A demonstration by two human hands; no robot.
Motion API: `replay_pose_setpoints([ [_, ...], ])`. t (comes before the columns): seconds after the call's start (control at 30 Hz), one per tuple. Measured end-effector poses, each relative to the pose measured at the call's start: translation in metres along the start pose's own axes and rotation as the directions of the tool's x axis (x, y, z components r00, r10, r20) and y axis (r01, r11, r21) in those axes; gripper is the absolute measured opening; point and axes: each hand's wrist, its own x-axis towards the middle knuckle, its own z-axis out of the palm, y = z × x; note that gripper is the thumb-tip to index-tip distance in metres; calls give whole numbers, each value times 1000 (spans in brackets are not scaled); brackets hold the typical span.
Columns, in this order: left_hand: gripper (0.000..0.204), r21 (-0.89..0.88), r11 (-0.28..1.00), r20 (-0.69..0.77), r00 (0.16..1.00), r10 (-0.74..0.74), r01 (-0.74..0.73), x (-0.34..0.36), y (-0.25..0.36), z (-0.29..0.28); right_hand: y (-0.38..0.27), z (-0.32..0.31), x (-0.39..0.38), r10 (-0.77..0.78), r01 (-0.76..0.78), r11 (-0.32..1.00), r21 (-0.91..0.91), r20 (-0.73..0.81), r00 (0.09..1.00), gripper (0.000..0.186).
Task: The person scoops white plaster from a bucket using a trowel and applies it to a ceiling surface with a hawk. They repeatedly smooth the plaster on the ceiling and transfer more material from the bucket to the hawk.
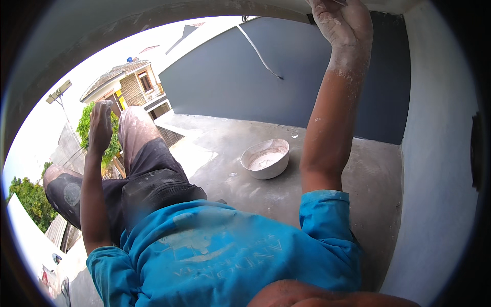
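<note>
My right hand (346, 23) is raised high at the top edge, its palm and wrist coated with pale dust. The fingers bend inward, and a thin sliver of something shows at the frame edge between them; its kind is cut off from view. On the left, my left hand (101, 125) is held up beside my knee, its fingers curled together with no object visible in them. A white bowl (276, 166) with pale, paste-like material (267, 158) stands on the floor between my legs and right arm, apart from both hands.
A dark grey wall (230, 77) rises beyond the grey concrete floor (225, 138), with a white cable (253, 45) hanging from it. A pale wall (440, 153) runs along the right. Overhead is a plastered edge (128, 23). Outside at left stand a house (128, 87) and trees.
</note>
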Motion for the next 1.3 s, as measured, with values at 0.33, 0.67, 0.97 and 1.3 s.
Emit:
replay_pose_setpoints([
  [0.33, 20, -54, 998, -33, 999, -26, 24, 3, 10, 12, 86, -82, 19, -158, 156, 984, -87, -13, 987, 37],
  [0.67, 21, -4, 995, -5, 995, -96, 96, -32, -17, 13, 77, -64, 37, -40, 50, 975, 215, -49, 998, 48],
  [0.97, 37, -15, 908, 145, 899, -413, 419, -55, -53, 24, 16, -47, 12, -106, 35, 972, 234, 301, 948, 50],
  [1.3, 57, 121, 887, 38, 891, -453, 446, -94, -66, 62, 61, -62, -48, -662, 541, 717, -439, -183, 727, 37],
])
